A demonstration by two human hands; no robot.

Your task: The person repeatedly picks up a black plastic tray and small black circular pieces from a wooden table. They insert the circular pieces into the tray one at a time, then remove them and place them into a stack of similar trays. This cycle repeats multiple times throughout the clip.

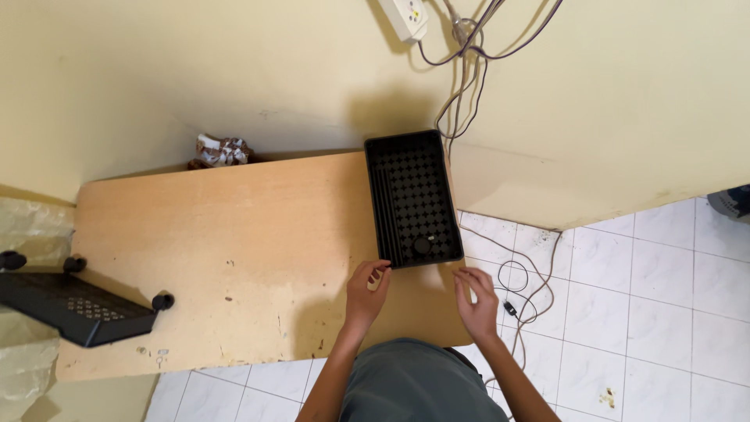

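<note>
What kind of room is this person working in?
Probably a plain room in a home or small workshop. A bare wooden table stands in a corner of cream walls, on a white tiled floor. Loose cables hang from a wall socket above a black tray.

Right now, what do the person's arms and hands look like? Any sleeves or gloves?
Both arms are bare, with no sleeves showing. The left hand and right hand wear no gloves, and I see no rings or watch. Below them is grey-green clothing.
</note>
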